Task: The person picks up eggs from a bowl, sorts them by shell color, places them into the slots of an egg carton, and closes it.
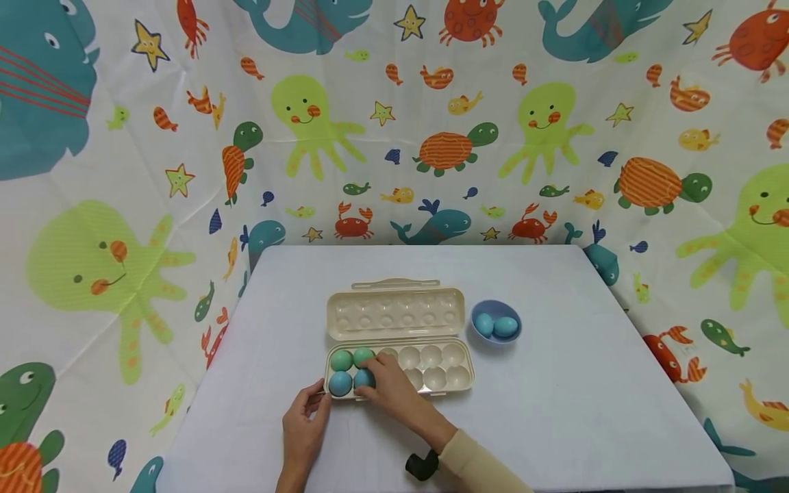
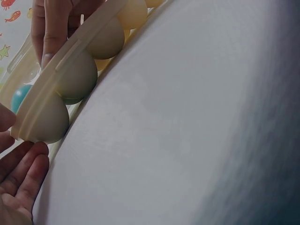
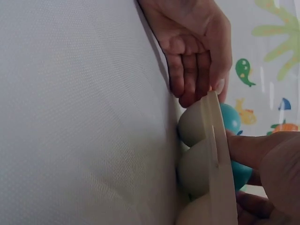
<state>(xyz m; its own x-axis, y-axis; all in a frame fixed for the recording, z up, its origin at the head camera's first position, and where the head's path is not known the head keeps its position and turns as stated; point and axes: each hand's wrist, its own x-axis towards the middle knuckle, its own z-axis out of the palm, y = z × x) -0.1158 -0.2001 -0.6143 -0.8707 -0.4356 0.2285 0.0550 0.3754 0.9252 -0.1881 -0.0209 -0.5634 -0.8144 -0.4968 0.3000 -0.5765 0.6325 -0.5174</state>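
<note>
An egg carton [image 1: 394, 331] lies open on the table, its lid folded back. Two green eggs [image 1: 342, 360] fill the back cups at the left end, and a blue egg [image 1: 340, 384] sits in the front left corner. My right hand [image 1: 394, 389] reaches over the tray, thumb and fingers around a second blue egg [image 1: 363, 378] in the neighbouring front cup. With thumb and fingertips, my left hand [image 1: 305, 419] pinches the carton's left end. In the left wrist view, the underside of the cups [image 2: 77, 77] shows, slightly tilted from that camera.
Just right of the carton stands a blue bowl [image 1: 496, 305] holding two light blue eggs [image 1: 506, 326]. A white cloth covers the table [image 1: 573, 411]. A black object [image 1: 422, 467] shows by my right wrist. Sea-animal curtains [image 1: 382, 198] hang behind and at the sides.
</note>
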